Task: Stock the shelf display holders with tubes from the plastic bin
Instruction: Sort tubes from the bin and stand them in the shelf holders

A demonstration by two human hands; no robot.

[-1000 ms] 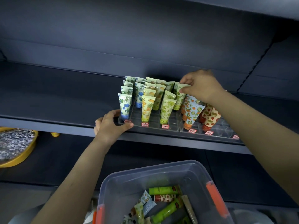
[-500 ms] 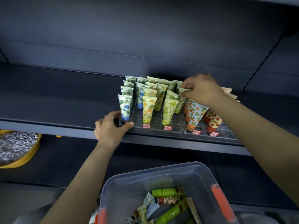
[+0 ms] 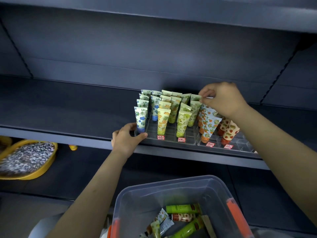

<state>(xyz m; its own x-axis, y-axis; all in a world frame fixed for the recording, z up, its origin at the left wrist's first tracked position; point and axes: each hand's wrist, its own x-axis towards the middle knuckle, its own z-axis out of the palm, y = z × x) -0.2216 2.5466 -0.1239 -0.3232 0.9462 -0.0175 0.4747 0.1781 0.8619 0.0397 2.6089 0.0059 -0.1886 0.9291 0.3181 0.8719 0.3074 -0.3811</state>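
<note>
A clear display holder (image 3: pixel 171 136) stands on the dark shelf (image 3: pixel 68 109), filled with rows of upright printed tubes in blue, yellow, green and orange. My left hand (image 3: pixel 127 139) grips its front left corner, thumb along the front edge. My right hand (image 3: pixel 221 99) pinches the crimped top of a green tube (image 3: pixel 194 107) at the back of the green row. A second clear holder (image 3: pixel 240 145) to the right carries orange and red strawberry tubes. The clear plastic bin (image 3: pixel 137 200) sits below at the front, with several loose tubes (image 3: pixel 183 219) in it.
A yellow basket (image 3: pixel 39 169) with speckled contents lies on the lower shelf at left. A small yellow object (image 3: pixel 72 147) sits under the shelf edge. The bin has orange handle clips (image 3: pixel 235 212). The shelf stretches bare to the left of the holders.
My right hand has risen slightly toward the back of the green row, still pinching a tube top. My left hand stays at the holder's corner. The camera has shifted a little.
</note>
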